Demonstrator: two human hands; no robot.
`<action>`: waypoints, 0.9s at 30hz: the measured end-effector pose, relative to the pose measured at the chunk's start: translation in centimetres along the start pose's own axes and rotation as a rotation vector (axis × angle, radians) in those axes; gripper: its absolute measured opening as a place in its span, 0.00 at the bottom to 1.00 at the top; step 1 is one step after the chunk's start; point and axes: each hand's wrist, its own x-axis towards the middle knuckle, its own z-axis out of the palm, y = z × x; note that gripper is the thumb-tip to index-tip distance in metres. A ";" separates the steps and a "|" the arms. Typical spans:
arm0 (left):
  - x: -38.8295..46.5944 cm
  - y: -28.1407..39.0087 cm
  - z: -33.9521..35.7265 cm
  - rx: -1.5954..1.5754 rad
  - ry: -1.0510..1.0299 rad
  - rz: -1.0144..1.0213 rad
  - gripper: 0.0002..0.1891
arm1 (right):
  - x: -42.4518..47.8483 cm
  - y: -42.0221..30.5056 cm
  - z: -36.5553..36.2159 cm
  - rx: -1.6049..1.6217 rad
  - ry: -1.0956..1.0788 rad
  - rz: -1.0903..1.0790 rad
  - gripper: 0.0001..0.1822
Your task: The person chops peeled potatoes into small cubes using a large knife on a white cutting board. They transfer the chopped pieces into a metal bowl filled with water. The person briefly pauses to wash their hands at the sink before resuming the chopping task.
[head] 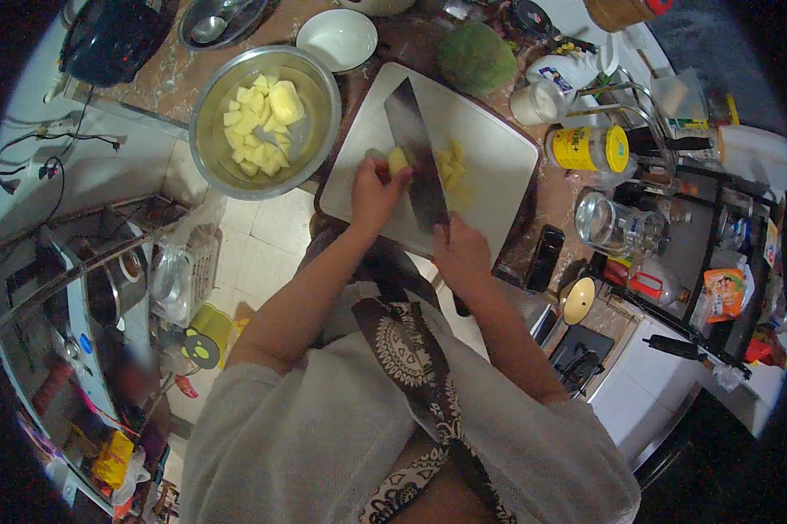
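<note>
My right hand [462,252] grips the handle of a wide-bladed kitchen knife [419,154], its blade slanting up and left over a pale cutting board [498,196]. Just left of the blade, my left hand [377,193] pinches a piece of peeled potato [398,161] between thumb and fingers. Several cut potato pieces [452,164] lie on the board to the right of the blade. Left of the board, a steel bowl [200,131] holds many potato chunks [256,111] and one larger peeled potato [286,103].
Beyond the board are a white bowl [336,39] and a large green gourd or melon [477,59]. On the right stand a jar with white contents [537,103], a yellow-labelled jar [586,148], a glass jar [619,223] and a black phone [545,257].
</note>
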 end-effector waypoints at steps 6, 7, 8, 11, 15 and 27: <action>-0.2 0.9 -0.4 0.047 -0.019 0.072 0.20 | 0.4 0.4 0.9 0.085 0.054 -0.006 0.17; 0.1 0.6 -0.3 0.095 -0.019 0.111 0.19 | 0.7 0.9 0.7 0.121 0.084 -0.041 0.17; 0.4 0.3 -0.2 0.142 -0.018 0.150 0.18 | 0.9 1.7 0.5 0.158 0.114 -0.075 0.17; 0.7 0.7 -0.1 0.198 -0.050 0.198 0.18 | 1.0 2.9 0.1 0.197 0.145 -0.109 0.17; 0.2 2.5 -0.8 0.195 -0.102 0.193 0.17 | 1.0 2.5 -1.9 0.273 -0.024 0.012 0.16; 0.6 0.3 -2.2 0.125 -0.130 0.128 0.10 | -0.2 4.1 -3.4 0.229 0.160 0.001 0.14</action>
